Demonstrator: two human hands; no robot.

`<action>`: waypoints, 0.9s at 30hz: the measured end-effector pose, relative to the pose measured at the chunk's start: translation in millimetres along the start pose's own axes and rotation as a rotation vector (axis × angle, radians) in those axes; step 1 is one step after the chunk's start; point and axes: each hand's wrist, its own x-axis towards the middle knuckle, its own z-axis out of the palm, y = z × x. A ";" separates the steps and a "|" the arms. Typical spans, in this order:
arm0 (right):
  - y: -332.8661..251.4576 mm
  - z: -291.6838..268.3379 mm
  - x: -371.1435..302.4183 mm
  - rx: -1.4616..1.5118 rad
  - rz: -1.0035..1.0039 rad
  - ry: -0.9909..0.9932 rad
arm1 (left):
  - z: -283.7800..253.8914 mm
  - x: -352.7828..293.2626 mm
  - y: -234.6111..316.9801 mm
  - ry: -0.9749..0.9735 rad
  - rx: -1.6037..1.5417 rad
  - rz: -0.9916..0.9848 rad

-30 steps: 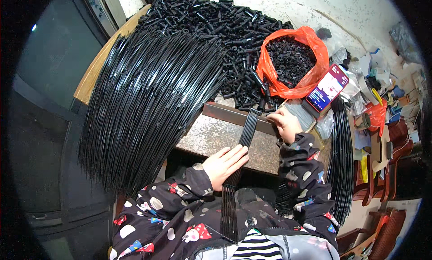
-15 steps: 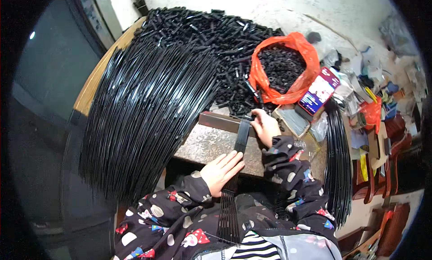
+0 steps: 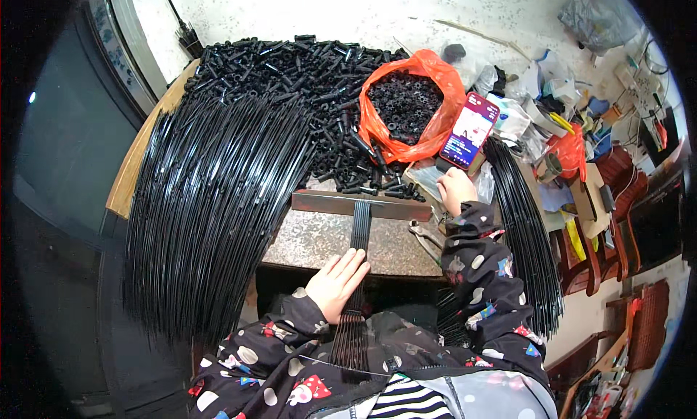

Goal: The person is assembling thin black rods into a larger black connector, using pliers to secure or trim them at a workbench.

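My left hand lies flat, fingers stretched out, on a narrow row of thin black rods. The rods run side by side from a dark metal bar on the worktable down toward my lap. My right hand is at a small tray just below a phone. Its fingers are curled and their tips point toward the tray; whatever they may hold is hidden. Pliers lie on the table below my right hand.
A big sheaf of black rods covers the left side; another bundle hangs at the right. Black tubular parts are heaped at the back. A red plastic bag holds small black rings. Clutter fills the far right.
My right hand has left the top of the rods at the bar and moved right to the small tray. My left hand stays flat on the rods. The view has shifted, and the pliers now show.
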 end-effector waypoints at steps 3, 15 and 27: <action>-5.8 -1.2 1.2 -0.022 -0.030 0.033 | 1.9 -2.7 0.7 -0.014 0.022 0.009; -83.7 17.7 0.1 0.342 -0.149 -0.155 | 2.7 -1.8 -2.9 -0.035 -0.015 -0.015; -94.3 17.3 2.9 0.379 -0.162 -0.095 | -2.0 -1.8 -1.5 -0.051 -0.064 -0.027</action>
